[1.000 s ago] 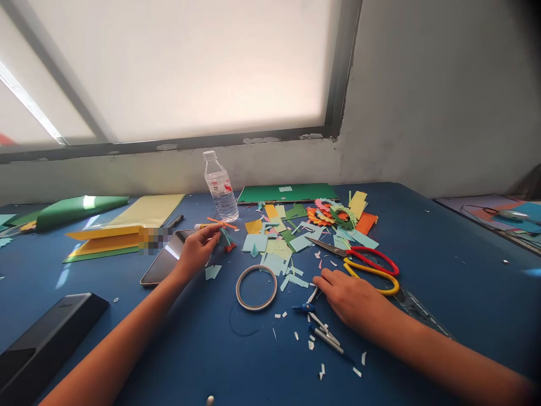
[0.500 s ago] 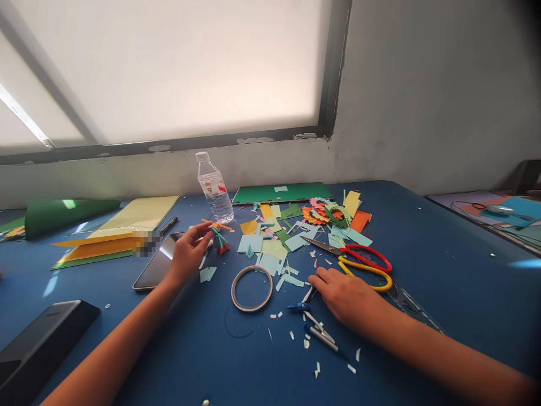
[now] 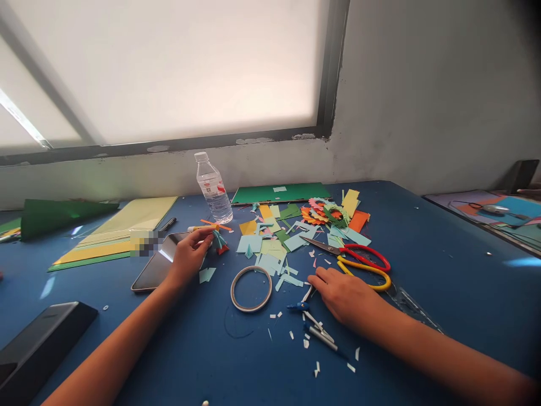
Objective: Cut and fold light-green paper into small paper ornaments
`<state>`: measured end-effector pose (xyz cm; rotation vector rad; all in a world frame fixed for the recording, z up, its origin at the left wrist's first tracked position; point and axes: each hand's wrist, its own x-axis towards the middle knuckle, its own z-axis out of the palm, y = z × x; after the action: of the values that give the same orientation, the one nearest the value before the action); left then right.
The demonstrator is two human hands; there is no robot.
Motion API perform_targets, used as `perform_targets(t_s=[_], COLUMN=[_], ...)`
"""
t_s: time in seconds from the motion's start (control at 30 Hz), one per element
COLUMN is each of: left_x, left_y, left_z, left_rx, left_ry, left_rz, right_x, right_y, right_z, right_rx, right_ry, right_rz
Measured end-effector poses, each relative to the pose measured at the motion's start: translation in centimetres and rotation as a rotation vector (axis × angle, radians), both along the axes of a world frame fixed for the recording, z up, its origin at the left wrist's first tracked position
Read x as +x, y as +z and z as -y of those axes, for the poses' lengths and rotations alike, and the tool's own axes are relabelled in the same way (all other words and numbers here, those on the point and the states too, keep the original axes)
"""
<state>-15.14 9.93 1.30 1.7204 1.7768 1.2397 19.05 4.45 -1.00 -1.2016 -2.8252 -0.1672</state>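
Your left hand (image 3: 188, 256) is curled loosely round a small paper craft piece (image 3: 218, 239) with teal and red ends, near the middle of the bench (image 3: 443, 270). Your right hand (image 3: 344, 293) lies flat and open, holding nothing, fingertips just beside the drawing compass (image 3: 313, 321). Between your hands sits a tape ring (image 3: 251, 288). Red-and-yellow scissors (image 3: 359, 260) lie just beyond the right hand, paper scraps (image 3: 274, 248) clutter the centre, and a phone (image 3: 157, 264) lies under your left wrist, with a water bottle (image 3: 212, 188) toward the far edge.

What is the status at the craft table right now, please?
Left hand pinching a small paper craft piece beside the phone. Right hand flat on table, by compass and scissors. Tape ring between hands.
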Motion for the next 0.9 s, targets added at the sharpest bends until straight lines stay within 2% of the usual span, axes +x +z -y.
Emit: perform_targets(t_s=[0.4, 0.73, 0.9], left_x=[-0.45, 0.31, 0.18], left_y=[-0.68, 0.09, -0.01], left_z=[-0.37, 0.29, 0.28], left_rx=[-0.003, 0.024, 0.038], left_ry=[0.019, 0.013, 0.02], left_rz=[-0.001, 0.013, 0.019], right_x=[0.06, 0.22, 0.64], right_y=[0.62, 0.37, 0.26], right_z=[0.02, 0.01, -0.17], right_rx=[-0.025, -0.008, 0.026], right_ry=[-0.005, 0.014, 0.031], right_rz=[-0.044, -0.107, -0.188])
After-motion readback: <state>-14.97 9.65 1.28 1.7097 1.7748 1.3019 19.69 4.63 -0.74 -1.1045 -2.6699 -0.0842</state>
